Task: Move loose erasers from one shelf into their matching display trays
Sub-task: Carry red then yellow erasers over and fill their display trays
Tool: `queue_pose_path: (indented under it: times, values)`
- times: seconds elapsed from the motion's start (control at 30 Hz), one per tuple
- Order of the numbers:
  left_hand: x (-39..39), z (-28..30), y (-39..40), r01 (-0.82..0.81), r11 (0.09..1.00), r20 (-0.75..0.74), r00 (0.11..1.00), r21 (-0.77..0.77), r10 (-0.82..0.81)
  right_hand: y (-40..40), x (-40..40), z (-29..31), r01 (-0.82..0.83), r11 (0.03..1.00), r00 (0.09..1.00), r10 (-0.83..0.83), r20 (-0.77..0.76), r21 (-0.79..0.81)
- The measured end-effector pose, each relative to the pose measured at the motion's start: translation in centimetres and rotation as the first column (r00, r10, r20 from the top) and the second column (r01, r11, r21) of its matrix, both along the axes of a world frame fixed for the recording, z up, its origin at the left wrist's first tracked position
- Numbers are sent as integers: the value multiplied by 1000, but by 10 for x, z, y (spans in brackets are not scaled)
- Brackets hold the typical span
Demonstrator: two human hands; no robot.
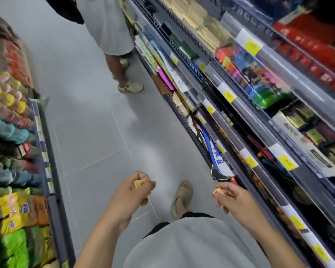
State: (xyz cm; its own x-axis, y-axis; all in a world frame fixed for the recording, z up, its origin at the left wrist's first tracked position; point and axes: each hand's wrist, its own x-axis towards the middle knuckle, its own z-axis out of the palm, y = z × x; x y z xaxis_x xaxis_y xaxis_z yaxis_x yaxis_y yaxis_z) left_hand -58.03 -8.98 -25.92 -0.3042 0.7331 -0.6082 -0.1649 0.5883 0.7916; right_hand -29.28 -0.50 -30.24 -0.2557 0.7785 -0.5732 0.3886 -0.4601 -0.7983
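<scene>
From the head view, you are standing in a shop aisle, mid-carry rather than at the trays. Your left hand (132, 191) is curled round a small yellow eraser (139, 183), pinched near the fingertips over the grey floor (97, 132). Your right hand (234, 200) pinches a second yellow eraser (219, 191) between thumb and fingers, held out just beside the lower edge of the right-hand shelving (259, 120). Neither eraser touches any shelf or tray.

As a judgement: the pick-up part of this round looks done, since both hands are loaded, and the placing is still ahead. I cannot make out any eraser display tray among the blurred goods on the right, so I cannot tell how many erasers already sit in place or how many remain loose. The left-hand shelf (14, 132) holds bright snack packets, which seem to have nothing to do with the job. Another person (112, 31) stands further up the aisle, close to the right-hand shelving, so you may need to work around them if the trays lie that way.
</scene>
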Motion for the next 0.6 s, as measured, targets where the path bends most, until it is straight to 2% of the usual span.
queue_pose_path:
  times: [0.3, 0.5, 0.6]
  values:
    - [-28, 5, 112, -21, 999, -10, 1000, -40, 21, 166, -62, 36, -61, 990, 995, 71, -74, 129]
    - [-32, 26, 217, 114, 993, 46, 992, 22, -115, 229, -72, 74, 4, 968, 997, 17, -80, 251]
    - [-32, 44, 278, 246, 965, 36, 968, 92, -250, 245, -70, 94, 86, 952, 995, -69, -68, 295]
